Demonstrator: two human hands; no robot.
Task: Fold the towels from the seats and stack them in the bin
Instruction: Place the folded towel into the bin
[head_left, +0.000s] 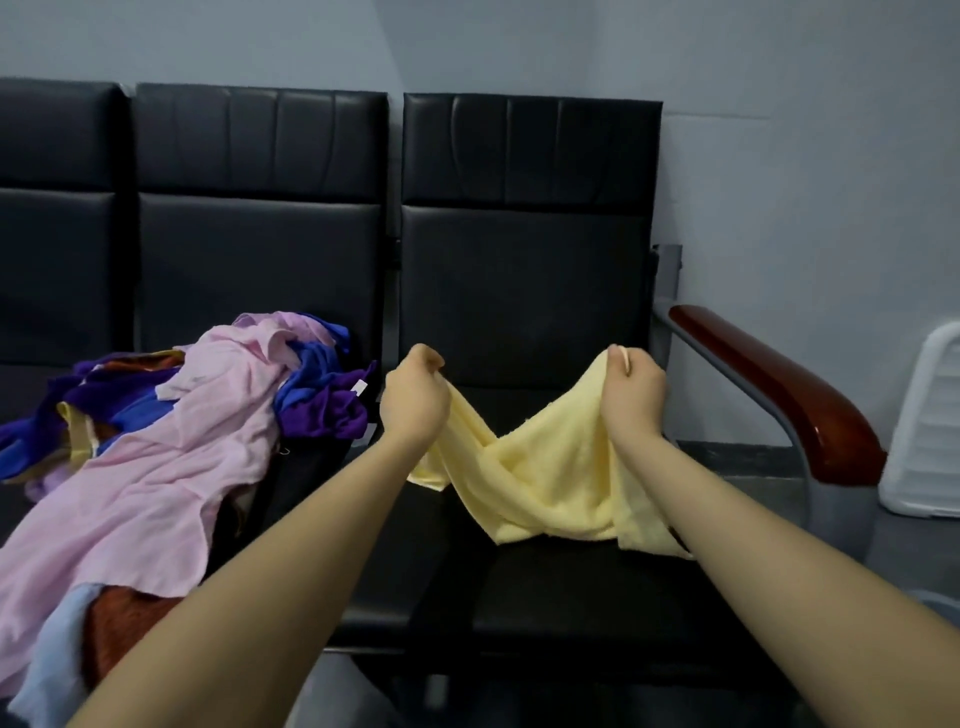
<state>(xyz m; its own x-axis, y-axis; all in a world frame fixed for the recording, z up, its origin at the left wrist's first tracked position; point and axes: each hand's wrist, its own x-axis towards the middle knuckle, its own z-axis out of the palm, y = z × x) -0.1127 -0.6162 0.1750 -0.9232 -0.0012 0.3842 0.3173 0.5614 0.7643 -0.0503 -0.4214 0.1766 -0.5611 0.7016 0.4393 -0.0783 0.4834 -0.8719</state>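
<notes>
Now, hands: left hand (415, 397) and right hand (635, 389) each grip the yellow towel (540, 467).
Towel pile (171, 415): left of yellow towel.

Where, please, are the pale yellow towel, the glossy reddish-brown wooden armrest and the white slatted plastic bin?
pale yellow towel (545, 467): head view, on its sagging middle.
glossy reddish-brown wooden armrest (779, 387): head view, on its top surface.
white slatted plastic bin (930, 441): head view, on its slatted wall.

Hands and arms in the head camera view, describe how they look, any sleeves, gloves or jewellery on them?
Both arms are bare from the frame's bottom edge to the wrists: no sleeves show. The left hand and right hand wear no gloves, and no watch, bracelet or ring is visible. No markings show on either forearm.
</notes>
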